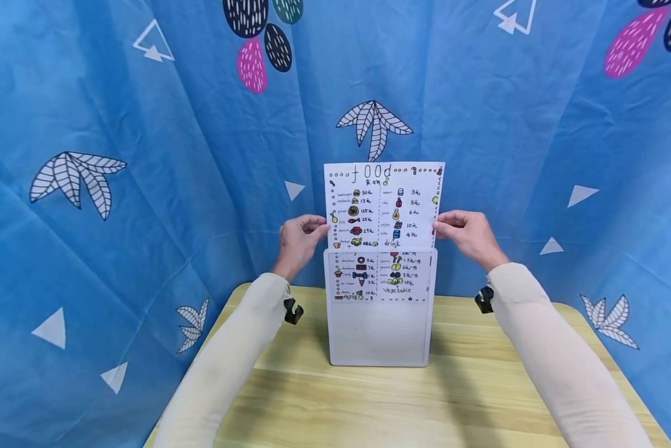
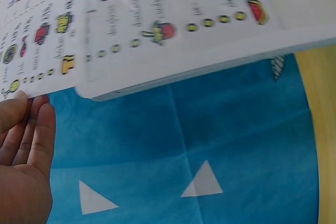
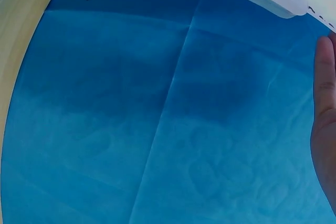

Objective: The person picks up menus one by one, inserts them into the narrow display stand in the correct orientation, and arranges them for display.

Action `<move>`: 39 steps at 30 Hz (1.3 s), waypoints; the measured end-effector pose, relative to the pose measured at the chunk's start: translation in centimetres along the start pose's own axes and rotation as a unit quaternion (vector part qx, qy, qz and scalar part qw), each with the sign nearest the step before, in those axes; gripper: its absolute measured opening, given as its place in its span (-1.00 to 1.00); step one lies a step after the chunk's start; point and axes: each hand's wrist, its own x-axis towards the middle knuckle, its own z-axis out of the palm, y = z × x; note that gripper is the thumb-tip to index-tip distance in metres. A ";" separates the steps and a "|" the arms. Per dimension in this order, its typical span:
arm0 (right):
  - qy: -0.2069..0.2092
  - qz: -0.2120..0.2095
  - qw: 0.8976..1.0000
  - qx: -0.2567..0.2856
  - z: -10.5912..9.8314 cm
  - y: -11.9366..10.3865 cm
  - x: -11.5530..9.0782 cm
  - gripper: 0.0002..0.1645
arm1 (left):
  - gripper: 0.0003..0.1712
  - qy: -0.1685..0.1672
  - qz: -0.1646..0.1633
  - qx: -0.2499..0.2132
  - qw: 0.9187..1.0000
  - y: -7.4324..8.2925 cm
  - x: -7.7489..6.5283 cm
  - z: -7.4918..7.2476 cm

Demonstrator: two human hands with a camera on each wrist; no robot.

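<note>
A hand-drawn paper menu, headed "food", stands partly inside an upright white display frame. Its upper half rises above the frame's top edge, while its lower part shows through the frame's clear front. My left hand pinches the menu's left edge between thumb and fingers, just above the frame. At the opposite edge, my right hand pinches the paper at a similar height. The left wrist view shows the menu entering the frame's top and the left thumb on its edge. Only part of the right hand appears in the right wrist view.
The frame stands on a light wooden table near its back edge. A blue patterned cloth hangs behind the table and along its sides. Dark clips are worn at both wrists.
</note>
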 end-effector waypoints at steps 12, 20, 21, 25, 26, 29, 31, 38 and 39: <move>0.062 -0.024 0.998 -0.014 -2.3 -4.4 1.9 -0.53 | -0.85 -0.001 -0.018 -0.006 1.000 0.3 0.1 0.0; 0.085 -0.027 0.996 0.025 -3.4 -6.4 3.2 -0.53 | -0.85 0.000 -0.017 -0.004 1.000 0.1 0.0 0.0; 0.085 -0.027 0.996 0.021 -3.4 -6.5 3.3 -0.53 | -0.84 0.000 -0.016 -0.004 1.000 0.1 -0.1 0.0; 0.087 -0.027 0.996 0.007 -3.3 -6.9 3.6 -0.52 | -0.85 -0.003 -0.014 -0.005 1.000 0.0 -0.2 -0.1; 0.089 -0.031 0.996 0.005 -3.3 -7.0 3.6 -0.54 | -0.85 -0.003 -0.013 -0.004 1.000 0.0 -0.2 -0.1; 0.097 -0.051 0.994 0.006 -3.1 -7.2 3.8 -0.60 | -0.85 -0.005 -0.011 -0.002 1.000 -0.1 -0.2 -0.1; 0.100 -0.063 0.993 0.008 -2.9 -7.3 3.8 -0.64 | -0.85 -0.006 -0.009 0.000 1.000 -0.2 -0.3 -0.1; 0.093 -0.059 0.994 0.012 -2.8 -7.0 3.7 -0.67 | -0.84 -0.014 -0.017 0.008 1.000 -0.4 -0.6 0.0; 0.091 -0.057 0.994 0.010 -2.8 -6.9 3.6 -0.66 | -0.84 -0.015 -0.019 0.010 1.000 -0.4 -0.6 0.0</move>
